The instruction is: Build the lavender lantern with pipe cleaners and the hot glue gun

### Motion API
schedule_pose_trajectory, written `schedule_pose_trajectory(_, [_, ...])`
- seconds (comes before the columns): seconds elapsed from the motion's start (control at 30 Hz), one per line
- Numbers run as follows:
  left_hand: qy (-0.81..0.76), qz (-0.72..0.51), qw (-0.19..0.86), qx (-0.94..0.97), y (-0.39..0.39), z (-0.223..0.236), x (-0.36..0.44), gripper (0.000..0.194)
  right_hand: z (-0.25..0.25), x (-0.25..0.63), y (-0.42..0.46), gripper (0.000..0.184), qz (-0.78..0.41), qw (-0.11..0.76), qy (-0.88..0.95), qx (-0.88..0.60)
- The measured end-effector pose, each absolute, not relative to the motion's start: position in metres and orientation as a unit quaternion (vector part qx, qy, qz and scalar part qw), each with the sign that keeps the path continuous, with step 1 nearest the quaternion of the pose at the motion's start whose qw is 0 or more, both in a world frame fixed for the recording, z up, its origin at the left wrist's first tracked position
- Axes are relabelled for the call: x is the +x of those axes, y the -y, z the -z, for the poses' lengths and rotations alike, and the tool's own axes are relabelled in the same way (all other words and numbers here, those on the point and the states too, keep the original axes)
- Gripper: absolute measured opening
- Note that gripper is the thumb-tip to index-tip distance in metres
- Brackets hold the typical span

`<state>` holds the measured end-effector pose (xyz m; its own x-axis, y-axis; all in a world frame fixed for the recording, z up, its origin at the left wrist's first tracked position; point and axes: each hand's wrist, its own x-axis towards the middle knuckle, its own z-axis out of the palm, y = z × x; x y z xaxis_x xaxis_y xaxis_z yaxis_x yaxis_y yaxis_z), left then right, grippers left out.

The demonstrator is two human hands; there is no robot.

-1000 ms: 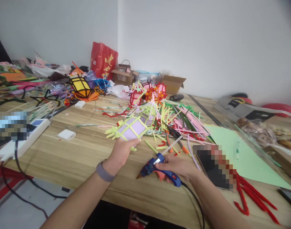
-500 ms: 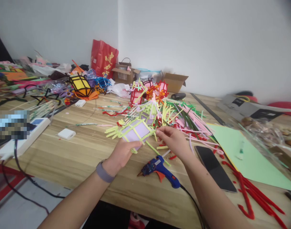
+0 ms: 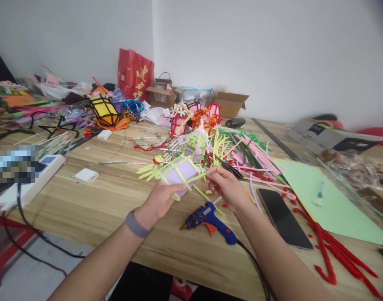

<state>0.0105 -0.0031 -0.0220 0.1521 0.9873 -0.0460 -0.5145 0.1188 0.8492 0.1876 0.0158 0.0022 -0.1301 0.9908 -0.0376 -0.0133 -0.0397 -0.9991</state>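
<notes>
A small lantern (image 3: 180,170) with lilac panels and a pale yellow-green pipe-cleaner frame is tilted above the table. My left hand (image 3: 161,200) is closed on its near lower edge, thumb across a panel. At the lantern's right end, my right hand (image 3: 224,186) is closed around what look like black-handled scissors (image 3: 232,170), partly hidden by the fingers. Their slim metallic tip is beside a yellow-green strip. Below the hands lies a blue glue gun (image 3: 210,220) with an orange trigger, its nozzle pointing left.
Pipe cleaners (image 3: 257,154) and finished lanterns pile up behind. A black phone (image 3: 284,218), red pipe cleaners (image 3: 334,246) and a green sheet (image 3: 331,200) lie at right. To the left are a white charger (image 3: 86,176) and a power strip (image 3: 50,177) with cables.
Black handles now show behind my right hand, and a metallic tip shows at the lantern's right end. My left hand and the lantern have stayed nearly in place.
</notes>
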Motion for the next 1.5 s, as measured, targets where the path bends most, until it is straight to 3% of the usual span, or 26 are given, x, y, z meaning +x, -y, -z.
schedule_pose_trajectory(0.23, [-0.317,-0.556,0.689,0.340,0.003,0.022,0.011,0.055,-0.003,0.186,-0.015,0.026,-0.542,0.462,0.522,-0.470])
schedule_pose_trajectory(0.43, [-0.321,-0.548,0.687,0.353,0.003,0.021,0.011,0.057,-0.005,0.188,-0.013,0.026,-0.467,0.505,0.552,-0.472])
schedule_pose_trajectory(0.77, [-0.294,-0.531,0.691,0.391,0.000,0.032,0.009,0.058,-0.003,0.195,-0.018,0.031,-0.699,0.448,0.406,-0.382])
schedule_pose_trajectory(1.5, [-0.277,-0.509,0.721,0.379,0.001,0.030,0.007,0.060,0.005,0.200,-0.022,0.032,-0.728,0.427,0.401,-0.356])
